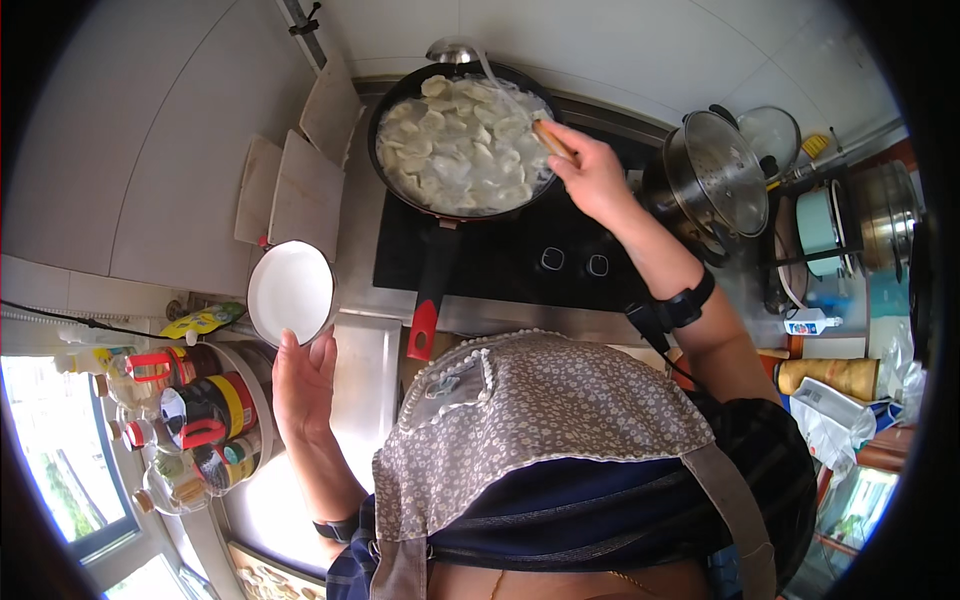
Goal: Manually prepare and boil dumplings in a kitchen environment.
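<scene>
My left hand (307, 382) grips the near rim of a white bowl (291, 292), whose inside is bare. It is held off to the left of the stove, apart from the pan. In my right hand (596, 172) is the wooden handle of a metal ladle (453, 50). The ladle's head hangs over the far rim of a large black frying pan (444, 214). Many pale dumplings (480, 135) crowd the cloudy, bubbling liquid in that pan. Its long black handle with a red end (424, 330) points towards me.
A black cooktop (495, 259) with two control knobs lies under the pan. Steel pots (701, 172) and a glass lid (772, 139) stand at the right. Several bottles (210, 412) fill a rack at the left. Pale boards (306, 195) lean against the left cabinet.
</scene>
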### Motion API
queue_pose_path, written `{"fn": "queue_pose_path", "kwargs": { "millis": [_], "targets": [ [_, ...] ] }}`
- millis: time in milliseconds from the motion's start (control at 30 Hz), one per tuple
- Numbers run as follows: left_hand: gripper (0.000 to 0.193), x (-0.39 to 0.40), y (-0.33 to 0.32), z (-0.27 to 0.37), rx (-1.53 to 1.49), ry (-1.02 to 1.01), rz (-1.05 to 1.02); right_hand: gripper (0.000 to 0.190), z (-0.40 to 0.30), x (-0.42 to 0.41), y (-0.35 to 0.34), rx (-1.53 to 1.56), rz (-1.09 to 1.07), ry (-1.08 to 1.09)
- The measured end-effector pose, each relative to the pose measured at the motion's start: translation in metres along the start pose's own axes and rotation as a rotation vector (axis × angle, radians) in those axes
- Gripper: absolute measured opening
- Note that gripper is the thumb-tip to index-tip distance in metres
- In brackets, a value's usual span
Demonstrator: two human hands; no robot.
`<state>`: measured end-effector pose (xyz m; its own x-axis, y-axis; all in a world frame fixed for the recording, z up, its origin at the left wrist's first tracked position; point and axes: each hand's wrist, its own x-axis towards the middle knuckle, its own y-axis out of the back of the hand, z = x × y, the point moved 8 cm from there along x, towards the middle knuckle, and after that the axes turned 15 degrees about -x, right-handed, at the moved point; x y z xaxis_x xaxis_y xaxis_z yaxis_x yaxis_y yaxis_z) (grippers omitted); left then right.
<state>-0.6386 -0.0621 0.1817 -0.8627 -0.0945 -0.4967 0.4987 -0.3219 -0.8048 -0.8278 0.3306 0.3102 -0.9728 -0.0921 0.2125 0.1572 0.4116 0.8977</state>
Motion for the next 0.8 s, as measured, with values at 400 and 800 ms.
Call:
{"fn": "queue_pose_path", "kwargs": {
  "millis": [400,800],
  "targets": [
    [0.043,0.000,-0.001,-0.008,0.018,0.029,0.007,0.060,-0.028,-0.002,0.145,-1.084,-0.032,0.421],
    [0.043,0.000,0.003,-0.014,0.018,0.061,-0.028,0.056,-0.010,0.029,0.138,-1.299,-0.201,0.581]
  ]
}}
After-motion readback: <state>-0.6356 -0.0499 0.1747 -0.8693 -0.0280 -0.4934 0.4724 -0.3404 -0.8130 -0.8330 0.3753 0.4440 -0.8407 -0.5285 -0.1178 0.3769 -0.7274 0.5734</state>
